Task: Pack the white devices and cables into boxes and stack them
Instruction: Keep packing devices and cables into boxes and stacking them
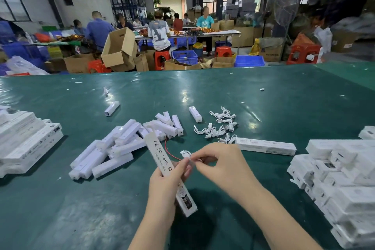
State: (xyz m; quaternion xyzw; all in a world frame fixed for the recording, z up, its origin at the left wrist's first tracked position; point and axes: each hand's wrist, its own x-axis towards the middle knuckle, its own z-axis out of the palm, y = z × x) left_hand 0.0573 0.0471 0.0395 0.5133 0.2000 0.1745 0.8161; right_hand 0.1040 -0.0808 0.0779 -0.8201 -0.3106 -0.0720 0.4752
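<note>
Bare green table (284, 107) beyond loose devices (125, 144) and cables (221, 128).

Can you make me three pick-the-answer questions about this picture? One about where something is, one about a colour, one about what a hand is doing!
1. Where do the small coiled white cables lie?
A. On the green table, beyond the hands
B. In a blue crate
C. On the floor

2. What colour is the thin wire by the long white printed box?
A. Blue
B. Red
C. Yellow

3. What is the left hand doing?
A. Lying flat
B. Pointing
C. Gripping the box

Answers: 1 A, they rest on the tabletop; 2 B, it shows red; 3 C, its fingers curl round the box.
</note>
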